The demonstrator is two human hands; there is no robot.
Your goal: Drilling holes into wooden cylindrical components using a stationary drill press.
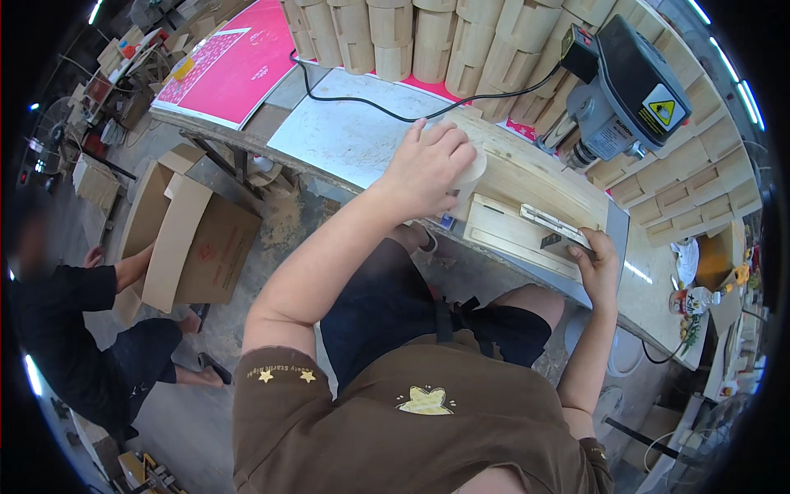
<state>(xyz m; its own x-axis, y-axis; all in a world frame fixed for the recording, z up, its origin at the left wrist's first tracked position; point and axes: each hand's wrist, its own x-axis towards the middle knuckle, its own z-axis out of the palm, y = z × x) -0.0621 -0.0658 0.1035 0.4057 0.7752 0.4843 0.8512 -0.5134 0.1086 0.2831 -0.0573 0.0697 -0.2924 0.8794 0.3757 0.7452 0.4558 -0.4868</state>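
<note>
My left hand (434, 160) is closed round a pale wooden cylinder (471, 171), held above the left end of a light wooden jig on the bench. Its fingers hide much of the cylinder. Lower right, my right hand (599, 262) grips a slim metal fitting (556, 229) with a dark plate under it, between thumb and fingers; its exact kind is unclear. The fitting lies over the wooden jig board (510, 239) near the bench's front edge. Behind the hands stands a grey drill head (617, 107), its chuck (580, 155) pointing down beyond my right hand.
Stacked wooden cylinders (391, 37) with notches line the back and right of the bench. A black cable (362, 103) crosses a white sheet (329, 140) beside pink printed sheets (263, 62). At left, a person (82, 329) reaches into a cardboard box (197, 247). A bottle (691, 300) stands at right.
</note>
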